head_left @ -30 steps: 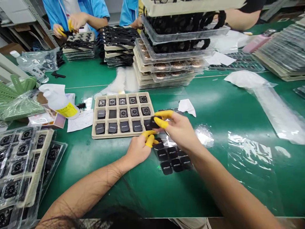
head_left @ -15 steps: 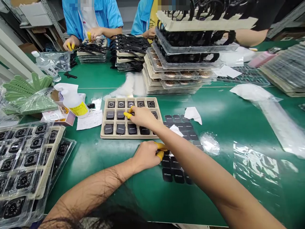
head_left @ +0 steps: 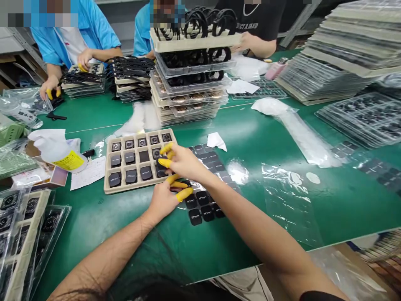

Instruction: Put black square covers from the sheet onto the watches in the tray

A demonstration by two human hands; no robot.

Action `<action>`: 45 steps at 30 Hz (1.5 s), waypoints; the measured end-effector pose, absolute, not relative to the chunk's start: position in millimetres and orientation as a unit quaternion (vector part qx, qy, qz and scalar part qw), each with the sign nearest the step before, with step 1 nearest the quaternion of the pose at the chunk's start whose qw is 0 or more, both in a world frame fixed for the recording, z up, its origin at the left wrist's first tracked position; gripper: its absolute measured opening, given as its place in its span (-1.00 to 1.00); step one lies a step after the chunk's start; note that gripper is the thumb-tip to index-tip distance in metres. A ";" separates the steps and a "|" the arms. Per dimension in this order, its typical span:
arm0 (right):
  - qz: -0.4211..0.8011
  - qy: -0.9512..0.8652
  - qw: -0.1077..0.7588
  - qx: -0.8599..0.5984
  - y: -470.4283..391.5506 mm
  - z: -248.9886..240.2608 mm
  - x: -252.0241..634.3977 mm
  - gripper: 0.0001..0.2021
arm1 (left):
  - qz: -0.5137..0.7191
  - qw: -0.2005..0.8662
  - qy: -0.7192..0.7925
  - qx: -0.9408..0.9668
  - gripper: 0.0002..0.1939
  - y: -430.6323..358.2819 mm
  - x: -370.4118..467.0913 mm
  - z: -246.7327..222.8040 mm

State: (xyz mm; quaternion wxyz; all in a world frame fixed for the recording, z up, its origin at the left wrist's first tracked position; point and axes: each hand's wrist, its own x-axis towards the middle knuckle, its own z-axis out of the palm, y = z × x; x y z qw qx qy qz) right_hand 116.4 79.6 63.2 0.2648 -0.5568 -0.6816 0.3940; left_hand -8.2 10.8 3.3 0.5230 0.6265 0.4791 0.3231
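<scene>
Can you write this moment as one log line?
Left hand, yellow fingertip covers: at flat black rounded squares | Right hand: over beige rectangular tray, grip unclear | Tray: dark square watch cases

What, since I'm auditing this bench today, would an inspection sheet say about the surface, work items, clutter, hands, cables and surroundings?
Surface: green table, glossy.
Work items: beige tray with compartments, a row of watches along its far side; black labels lie beside it.
Clutter: white bottle with a yellow sticker, printed slip, torn white paper, clear plastic film.
Grip: left hand between tray and labels, right hand over the tray's right part; both wear yellow finger covers. What either holds is unclear.
Cables: nothing seen.
Surroundings: tall tray stack at the far side; co-workers in blue and black beyond.
</scene>
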 end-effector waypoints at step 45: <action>0.088 -0.779 0.346 -0.515 20.2 19.7 188.9 -0.78 | 0.362 0.544 0.480 0.585 -0.43 9.9 -8.4 -2.9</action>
